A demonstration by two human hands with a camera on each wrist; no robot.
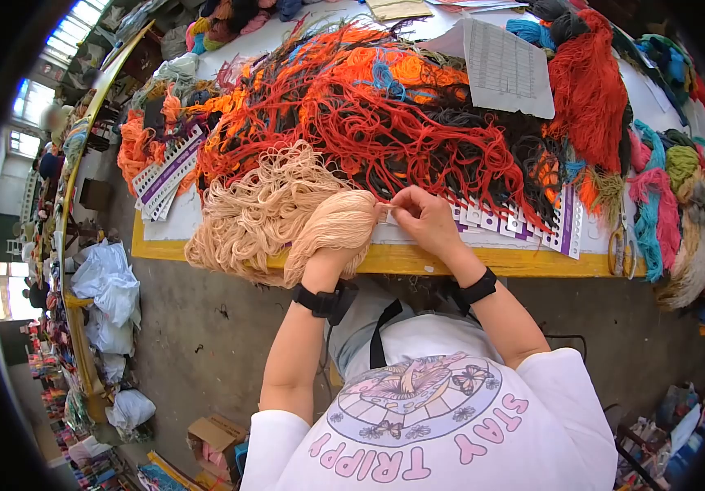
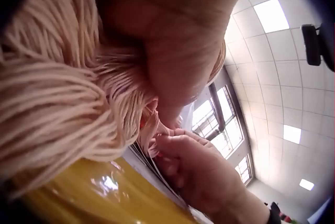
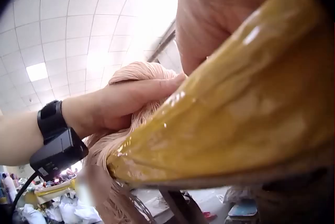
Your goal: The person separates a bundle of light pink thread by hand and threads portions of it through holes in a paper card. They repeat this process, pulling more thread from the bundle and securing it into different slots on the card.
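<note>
A thick skein of peach yarn (image 1: 340, 219) wraps over the left hand, which is mostly hidden under it in the head view. In the right wrist view the left hand (image 3: 131, 98) grips the skein (image 3: 141, 71), thumb stretched along it. The right hand (image 1: 428, 219) pinches a thin peach strand at the skein's right side, fingertips close to the left hand. In the left wrist view the right hand (image 2: 196, 169) holds strands (image 2: 151, 124) between thumb and fingers. A looser peach pile (image 1: 254, 204) lies to the left, hanging over the table edge.
Red, orange and black yarn (image 1: 385, 123) heaps behind the hands. Hole-punched cards (image 1: 569, 221) lie along the yellow table edge (image 1: 418, 260), with scissors (image 1: 621, 250) at the right. A printed sheet (image 1: 508, 69) rests on the yarn; coloured skeins (image 1: 655, 196) hang at far right.
</note>
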